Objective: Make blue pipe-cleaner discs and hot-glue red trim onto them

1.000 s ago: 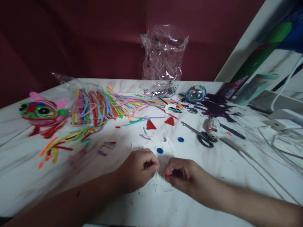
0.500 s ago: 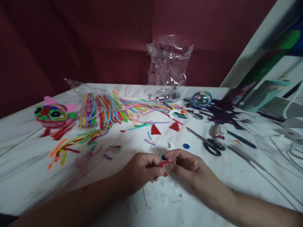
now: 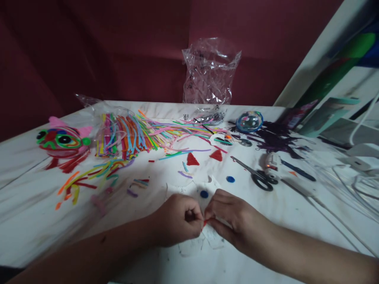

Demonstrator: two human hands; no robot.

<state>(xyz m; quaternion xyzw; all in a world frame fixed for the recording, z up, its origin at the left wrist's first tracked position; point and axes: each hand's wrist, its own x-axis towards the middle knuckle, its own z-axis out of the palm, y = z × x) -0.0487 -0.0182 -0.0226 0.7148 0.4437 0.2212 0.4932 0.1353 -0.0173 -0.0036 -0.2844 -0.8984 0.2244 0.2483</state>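
Observation:
Between my two hands is a short red pipe cleaner (image 3: 204, 224), mostly covered by the fingertips. My left hand (image 3: 180, 217) is closed, pinching one side of it. Thumb and fingers of my right hand (image 3: 230, 216) pinch the other side. Under the hands lies a cut paper sheet (image 3: 183, 188) with drawn lines, partly hidden. A blue disc (image 3: 204, 194) rests on the paper, just beyond the fingers. Another blue disc (image 3: 230, 179) lies farther right. Two red triangles (image 3: 193, 159) of coiled pipe cleaner sit beyond the paper.
Black-handled scissors (image 3: 260, 177) and what looks like a glue gun (image 3: 272, 163) lie right, near loose cables (image 3: 352, 197). Many coloured pipe cleaners (image 3: 133, 134) spread across the back. A colourful animal figure (image 3: 63, 144) stands left. A clear plastic bag (image 3: 209, 75) stands behind.
Both hands have come closer together and slightly lower, and the red pipe cleaner is now more hidden. The blue disc on the paper has come into full view. The camera view has shifted slightly.

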